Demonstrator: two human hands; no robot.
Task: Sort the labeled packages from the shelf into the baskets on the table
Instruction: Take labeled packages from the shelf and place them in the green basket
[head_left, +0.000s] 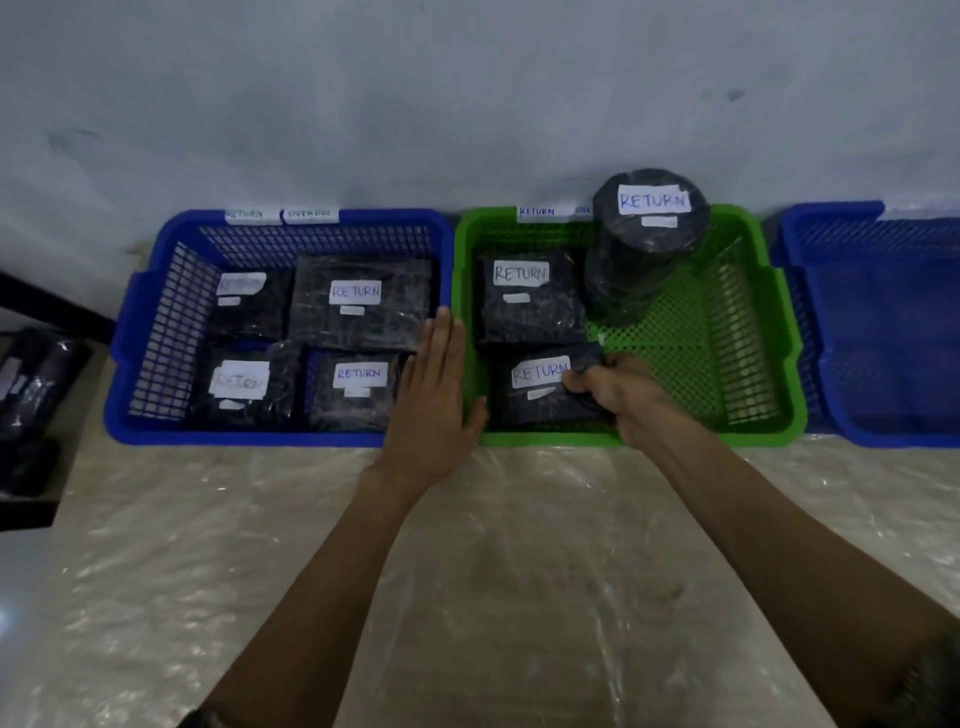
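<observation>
three packs are in the green basket (727, 437), all labelled return. the one in play is the front-left package (540, 387), label up, in the basket's near-left corner, just in front of the rear-left package (524, 306). the round package (649, 223) stands at the back, apart from both.

right hand (618, 389) pinches the front-left package at its right end, fingers curled over the bunched edge of the wrap. so the pack lies to the left of the grip, long axis roughly left-right along the front wall, right end looking a touch higher than the left. can't tell if it's fully down on the mesh.

left hand (436, 405) is flat, fingers straight and together, laid over the seam where the blue basket (234, 437) meets the green one. it's just beside the pack's left end; contact can't be told.

judgement: placing step, nearly done. release only needs the right hand to let go and draw back rightward over bare mesh. left hand is the nearer one if the left end needs a nudge.

more dark packages (36, 374) sit far left on the shelf (28, 512).
</observation>
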